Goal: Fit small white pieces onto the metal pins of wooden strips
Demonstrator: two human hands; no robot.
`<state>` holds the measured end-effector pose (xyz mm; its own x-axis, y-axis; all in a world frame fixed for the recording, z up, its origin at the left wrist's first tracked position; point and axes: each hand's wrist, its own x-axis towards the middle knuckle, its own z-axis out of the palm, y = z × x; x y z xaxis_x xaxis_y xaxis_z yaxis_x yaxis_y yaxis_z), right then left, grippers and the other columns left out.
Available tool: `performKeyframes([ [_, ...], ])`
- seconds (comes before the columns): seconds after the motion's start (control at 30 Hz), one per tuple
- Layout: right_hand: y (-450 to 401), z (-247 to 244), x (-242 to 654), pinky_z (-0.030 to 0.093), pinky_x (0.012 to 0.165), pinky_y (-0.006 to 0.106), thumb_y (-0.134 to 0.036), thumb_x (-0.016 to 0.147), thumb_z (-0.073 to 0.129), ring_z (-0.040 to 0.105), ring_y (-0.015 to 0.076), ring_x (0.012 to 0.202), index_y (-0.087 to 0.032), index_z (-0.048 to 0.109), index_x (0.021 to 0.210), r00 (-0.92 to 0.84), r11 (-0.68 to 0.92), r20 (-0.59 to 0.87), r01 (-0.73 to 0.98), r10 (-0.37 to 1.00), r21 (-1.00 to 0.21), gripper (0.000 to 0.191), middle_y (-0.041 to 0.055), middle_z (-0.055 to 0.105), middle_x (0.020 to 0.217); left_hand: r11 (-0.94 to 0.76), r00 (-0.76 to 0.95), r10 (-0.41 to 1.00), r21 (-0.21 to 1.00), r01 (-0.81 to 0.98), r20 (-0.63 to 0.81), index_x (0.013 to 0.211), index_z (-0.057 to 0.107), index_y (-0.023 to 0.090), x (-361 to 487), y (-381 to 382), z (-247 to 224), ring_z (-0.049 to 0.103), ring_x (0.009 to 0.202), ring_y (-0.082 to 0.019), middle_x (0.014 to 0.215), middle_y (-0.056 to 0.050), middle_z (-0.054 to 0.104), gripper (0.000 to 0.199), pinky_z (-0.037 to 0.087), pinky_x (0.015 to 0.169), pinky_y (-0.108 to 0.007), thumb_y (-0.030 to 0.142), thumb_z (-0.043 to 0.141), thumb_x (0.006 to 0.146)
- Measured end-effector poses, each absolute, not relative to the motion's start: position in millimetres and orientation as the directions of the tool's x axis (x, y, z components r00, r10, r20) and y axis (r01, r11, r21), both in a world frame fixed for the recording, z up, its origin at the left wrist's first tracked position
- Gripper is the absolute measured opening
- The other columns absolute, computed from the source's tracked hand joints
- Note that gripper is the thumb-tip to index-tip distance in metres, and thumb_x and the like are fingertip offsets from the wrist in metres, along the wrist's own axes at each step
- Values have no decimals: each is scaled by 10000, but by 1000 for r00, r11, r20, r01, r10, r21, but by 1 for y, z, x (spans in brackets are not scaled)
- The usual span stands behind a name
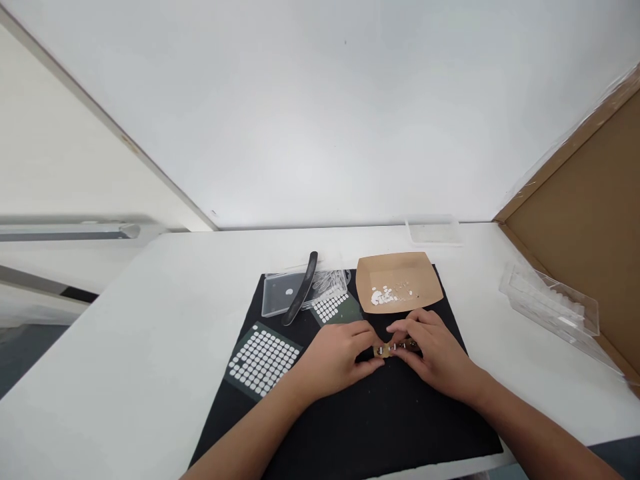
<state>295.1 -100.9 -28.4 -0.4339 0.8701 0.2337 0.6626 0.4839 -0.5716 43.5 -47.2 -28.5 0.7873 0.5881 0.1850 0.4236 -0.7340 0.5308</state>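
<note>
A narrow yellowish-brown strip [385, 351] with small white and dark spots lies between my hands, low over the black mat [380, 427]. My left hand [343, 353] pinches its left end between thumb and fingers. Closed around the strip's middle and right part is my right hand [435, 350], its thumb below and fingers above. My fingers hide part of the strip, and its details are too small to make out. Just beyond my hands stands a brown paper tray [400, 267] holding small white pieces.
Left of my hands lie a sheet of white dots [263, 360] and a second dotted sheet [333, 307]. A curved black nail file [301, 290] rests across a clear plastic box [277, 293]. Clear containers [550, 300] stand at right, beside a cardboard panel [590, 220]. Another clear tray [434, 232] sits behind.
</note>
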Motion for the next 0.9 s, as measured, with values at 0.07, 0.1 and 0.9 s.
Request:
performKeyframes([
  [0.07,-101,-29,294,506,959,467,-125,993,710,673,262,1052,-240,580,1325,-429,484,240,660,871,-575,374,40,804,1048,-734,789,587,530,423,183,1068,727,233,43,-47,-28,743,839,-168,1019,-5,778,115,496,680,-267,325,726,999],
  [0.1,-101,-29,294,502,958,466,-127,991,717,674,260,1050,-239,579,1327,-427,483,241,660,872,-576,379,36,804,1041,-734,788,588,530,424,183,1066,726,233,43,-47,-28,742,835,-167,1018,-4,778,113,495,678,-266,324,727,998],
  [0.9,-101,-32,292,489,918,437,-124,971,748,687,248,1019,-259,601,1296,-414,470,235,680,880,-563,382,23,799,1039,-728,771,608,520,447,188,1029,715,227,44,-48,-32,735,810,-159,989,-5,765,103,488,665,-256,297,756,966],
])
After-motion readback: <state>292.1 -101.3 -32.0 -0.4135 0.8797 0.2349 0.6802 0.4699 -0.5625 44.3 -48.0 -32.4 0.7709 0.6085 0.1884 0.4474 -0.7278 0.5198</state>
